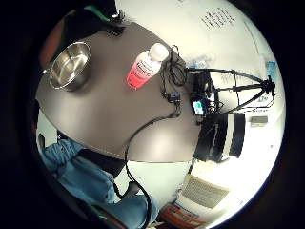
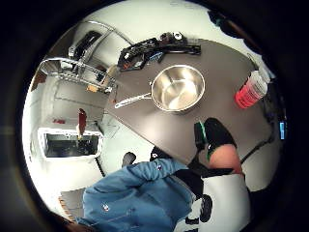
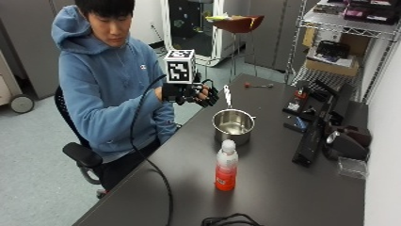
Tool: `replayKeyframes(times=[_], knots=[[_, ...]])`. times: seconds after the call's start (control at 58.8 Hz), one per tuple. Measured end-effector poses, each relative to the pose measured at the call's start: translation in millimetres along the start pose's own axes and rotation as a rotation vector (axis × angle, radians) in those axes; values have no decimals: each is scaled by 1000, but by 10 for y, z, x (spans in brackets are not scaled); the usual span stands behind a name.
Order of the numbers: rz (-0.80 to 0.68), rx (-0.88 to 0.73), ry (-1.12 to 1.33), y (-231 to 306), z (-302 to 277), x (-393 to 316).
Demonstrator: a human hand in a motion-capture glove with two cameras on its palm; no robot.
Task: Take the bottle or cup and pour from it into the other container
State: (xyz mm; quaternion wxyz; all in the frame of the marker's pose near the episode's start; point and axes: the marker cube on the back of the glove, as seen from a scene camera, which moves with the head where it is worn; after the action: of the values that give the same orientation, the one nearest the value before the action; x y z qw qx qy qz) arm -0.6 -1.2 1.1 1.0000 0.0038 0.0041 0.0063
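Observation:
A clear bottle [image 3: 226, 167] of red liquid with a white cap stands upright on the dark table [image 3: 276, 193]; it also shows as the bottle [image 1: 145, 67] and the bottle [image 2: 250, 92] in the palm views. Beyond it sits an empty steel pot [image 3: 233, 123] with a long handle, the same pot [image 1: 70, 65] and pot [image 2: 177, 88] seen from the palm. My gloved right hand [image 3: 191, 94] hovers in the air left of the pot, above the table's edge. Its fingers hang loosely curled and hold nothing. It touches neither container.
Black equipment and a stand [image 3: 313, 136] line the table's right side. A cable loop [image 3: 228, 220] lies at the near end, and a small red-tipped tool [image 3: 258, 85] at the far end. A wire shelf [image 3: 351, 28] stands behind. The person sits on a chair at the left.

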Motion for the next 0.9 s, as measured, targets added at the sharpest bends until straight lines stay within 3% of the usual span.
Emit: replayKeyframes(times=[0.408, 0.901], knots=[[30, 4, -9, 127, -38, 386], [108, 54, 19, 405, -36, 1537]])
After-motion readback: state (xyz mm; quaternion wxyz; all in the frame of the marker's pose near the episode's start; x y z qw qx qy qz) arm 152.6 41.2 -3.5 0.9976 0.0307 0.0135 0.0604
